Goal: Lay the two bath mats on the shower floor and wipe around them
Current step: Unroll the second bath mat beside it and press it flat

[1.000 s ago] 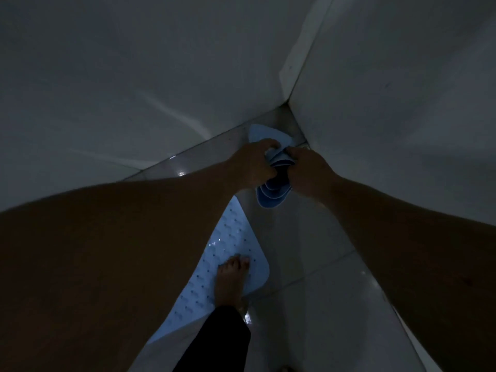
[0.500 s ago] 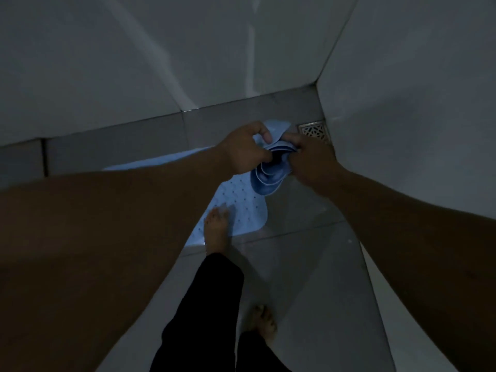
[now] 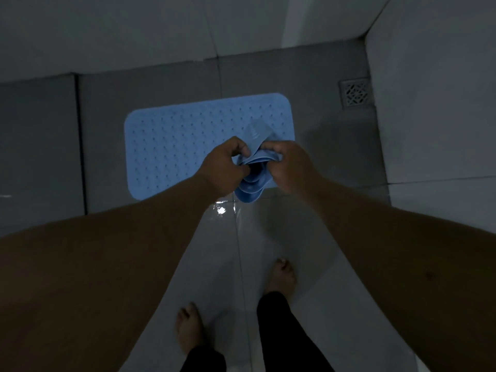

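Observation:
One light blue bath mat (image 3: 182, 146) with rows of small holes lies flat on the grey shower floor, its long side running left to right. A second blue mat (image 3: 253, 181) is rolled into a loose coil and held in the air over the flat mat's right end. My left hand (image 3: 224, 163) grips the roll's left side and my right hand (image 3: 288, 163) grips its right side. One free flap of the roll sticks up beyond my fingers.
A square metal floor drain (image 3: 355, 93) sits in the far right corner beside the right wall (image 3: 434, 103). The back wall (image 3: 161, 30) runs across the top. My bare feet (image 3: 281, 275) stand on wet, shiny floor tiles (image 3: 222, 210) below the mat.
The view has swung from the corner to face the flat mat squarely. My foot has come off the flat mat and both feet stand behind it. Both hands still hold the rolled mat.

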